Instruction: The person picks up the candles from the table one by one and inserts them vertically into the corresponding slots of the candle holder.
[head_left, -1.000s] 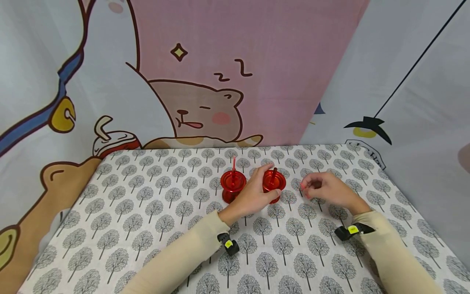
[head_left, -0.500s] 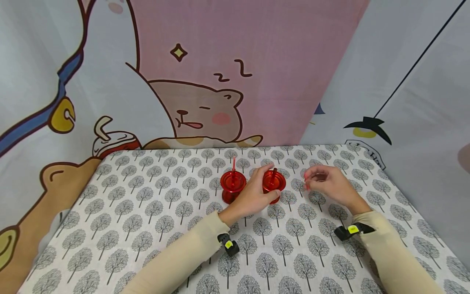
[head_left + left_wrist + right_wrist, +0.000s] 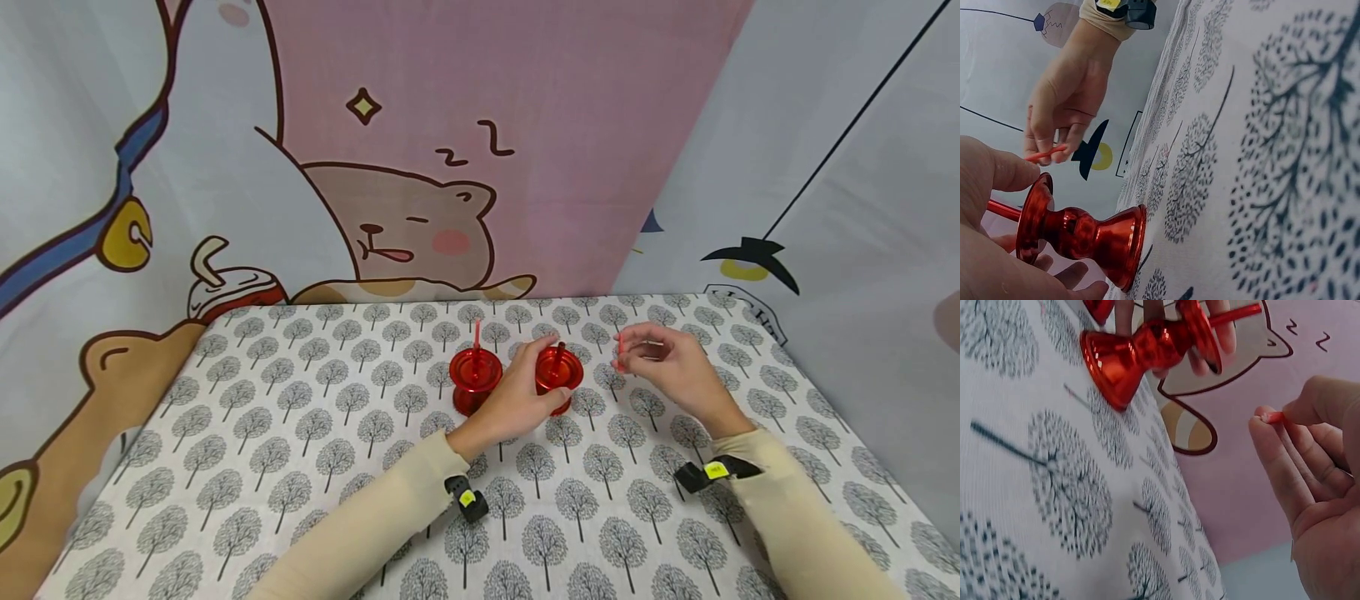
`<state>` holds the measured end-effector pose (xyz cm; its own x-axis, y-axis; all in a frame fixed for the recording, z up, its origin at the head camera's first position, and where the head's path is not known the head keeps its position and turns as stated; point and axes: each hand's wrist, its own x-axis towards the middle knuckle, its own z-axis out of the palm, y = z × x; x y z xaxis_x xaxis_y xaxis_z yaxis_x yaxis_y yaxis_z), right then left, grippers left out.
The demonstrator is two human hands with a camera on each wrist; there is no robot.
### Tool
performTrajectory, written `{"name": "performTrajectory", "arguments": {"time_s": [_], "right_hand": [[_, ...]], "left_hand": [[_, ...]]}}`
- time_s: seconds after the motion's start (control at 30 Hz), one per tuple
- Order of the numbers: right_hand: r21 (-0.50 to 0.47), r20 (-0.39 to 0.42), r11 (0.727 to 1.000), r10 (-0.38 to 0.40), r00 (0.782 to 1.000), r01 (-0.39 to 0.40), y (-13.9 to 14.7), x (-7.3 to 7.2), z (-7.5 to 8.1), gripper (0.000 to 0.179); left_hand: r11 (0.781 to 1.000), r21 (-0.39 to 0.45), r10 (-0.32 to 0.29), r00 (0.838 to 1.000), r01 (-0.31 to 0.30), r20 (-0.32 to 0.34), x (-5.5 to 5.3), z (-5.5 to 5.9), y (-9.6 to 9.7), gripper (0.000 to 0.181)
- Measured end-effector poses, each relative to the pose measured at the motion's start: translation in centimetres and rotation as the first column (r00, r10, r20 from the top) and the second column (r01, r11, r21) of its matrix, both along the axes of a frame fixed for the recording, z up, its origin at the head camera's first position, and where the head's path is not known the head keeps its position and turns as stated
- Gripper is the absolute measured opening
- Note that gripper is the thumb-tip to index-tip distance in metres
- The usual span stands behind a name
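Observation:
Two shiny red metal candle holders stand side by side in the head view. The left candle holder (image 3: 469, 400) carries a thin, light red candle (image 3: 477, 333) upright at its middle. My left hand (image 3: 517, 390) grips the right candle holder (image 3: 564, 367) around its dish, with the base on the cloth in the left wrist view. A short red rod (image 3: 1235, 315) rises from this dish. To its right, my right hand (image 3: 678, 367) pinches a small, thin red candle (image 3: 621, 352) between thumb and fingertips, above the table. A pale tip shows on that candle in the right wrist view.
A white cloth (image 3: 337, 467) with grey trees covers the table. Behind the far edge hangs a curtain (image 3: 570, 167) with cartoon animals. Sleeves and black wrist straps (image 3: 716, 473) cover both forearms.
My right hand has lifted slightly, away from me, and the small candle in its fingers now stands nearly upright. The left hand and both candle holders have kept their places.

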<state>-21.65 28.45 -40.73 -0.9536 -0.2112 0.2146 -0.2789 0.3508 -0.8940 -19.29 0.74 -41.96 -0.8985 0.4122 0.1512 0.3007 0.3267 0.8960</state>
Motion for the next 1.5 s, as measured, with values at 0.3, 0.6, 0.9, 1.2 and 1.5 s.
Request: {"name": "performTrajectory", "arguments": {"time_s": [0.3, 0.6, 0.9, 1.2, 1.5], "right_hand": [[-0.092, -0.138, 0.996, -0.006, 0.99, -0.007, -1.7, 0.3, 0.8, 0.025], [-0.195, -0.191, 0.98, -0.017, 0.981, -0.021, -3.2, 0.8, 1.5, 0.022], [-0.261, -0.191, 0.964, -0.007, 0.982, -0.044, -4.1, 1.4, 2.0, 0.019], [-0.23, -0.226, 0.973, -0.046, 0.973, -0.007, -4.6, 1.6, 2.0, 0.017], [-0.228, -0.258, 0.974, -0.053, 0.965, -0.008, -5.9, 1.0, 2.6, 0.014]], "left_hand": [[1.0, 0.004, 0.008, 1.0, -0.008, 0.008, -0.2, -0.3, 0.0, 0.077], [1.0, 0.002, 0.012, 1.0, -0.012, 0.003, -0.5, -0.5, 0.0, 0.077], [1.0, -0.011, 0.011, 1.0, -0.011, 0.017, -0.4, -0.5, -0.1, 0.08], [1.0, -0.007, 0.003, 1.0, -0.003, 0.023, -0.3, -0.6, 0.0, 0.08], [1.0, 0.009, 0.014, 1.0, -0.014, 0.024, -0.3, -0.6, 0.2, 0.079]]}}
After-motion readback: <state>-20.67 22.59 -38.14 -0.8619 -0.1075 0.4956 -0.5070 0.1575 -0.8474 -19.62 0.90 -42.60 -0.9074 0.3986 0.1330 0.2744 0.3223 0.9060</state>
